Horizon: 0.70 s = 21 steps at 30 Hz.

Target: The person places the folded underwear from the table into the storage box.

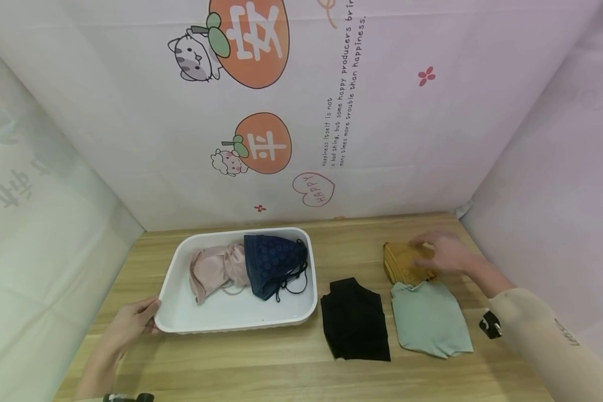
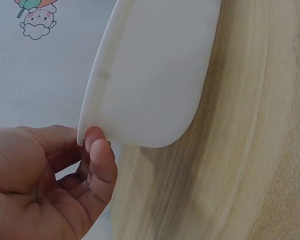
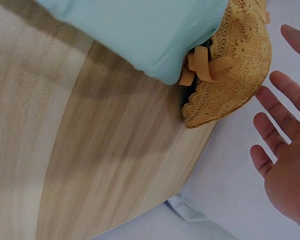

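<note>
A white tray point(image 1: 173, 290) sits at the left of the wooden table and holds a pink bra point(image 1: 216, 271) and a dark blue bra point(image 1: 273, 265). My left hand point(image 1: 130, 324) grips the tray's near-left corner point(image 2: 140, 100), fingertips point(image 2: 96, 137) on the rim. A mustard lace bra point(image 1: 404, 262) lies at the back right, next to a folded mint-green garment point(image 1: 429, 318). My right hand point(image 1: 444, 251) hovers over the mustard lace bra point(image 3: 230, 75) with fingers point(image 3: 270, 125) spread, holding nothing. The mint-green garment point(image 3: 140, 30) overlaps the bra's strap.
A folded black garment point(image 1: 354, 318) lies between the tray and the mint one. Printed backdrop walls enclose the table on the left, back and right. Bare wood runs along the front edge point(image 1: 281, 379).
</note>
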Available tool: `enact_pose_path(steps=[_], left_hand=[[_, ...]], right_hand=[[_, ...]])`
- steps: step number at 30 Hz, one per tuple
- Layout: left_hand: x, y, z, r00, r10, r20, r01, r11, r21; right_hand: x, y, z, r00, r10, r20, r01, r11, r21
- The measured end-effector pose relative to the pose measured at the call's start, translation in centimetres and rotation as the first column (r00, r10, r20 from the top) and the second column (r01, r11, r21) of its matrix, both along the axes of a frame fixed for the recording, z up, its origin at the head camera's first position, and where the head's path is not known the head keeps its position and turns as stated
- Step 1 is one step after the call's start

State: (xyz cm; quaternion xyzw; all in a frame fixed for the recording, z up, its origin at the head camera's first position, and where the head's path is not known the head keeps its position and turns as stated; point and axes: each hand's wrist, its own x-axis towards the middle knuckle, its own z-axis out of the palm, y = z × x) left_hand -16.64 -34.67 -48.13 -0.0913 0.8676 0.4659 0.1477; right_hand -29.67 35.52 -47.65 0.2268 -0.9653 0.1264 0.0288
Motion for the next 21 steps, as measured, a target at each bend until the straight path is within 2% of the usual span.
enact_pose_path(steps=[21], left_hand=[[0.1, 0.1, 0.0, 1.000, -0.005, -0.008, 0.005, 0.999, -0.031]], right_hand=[[-0.1, 1.6, -1.0, 0.988, -0.082, 0.135, 0.069, 0.993, 0.099]])
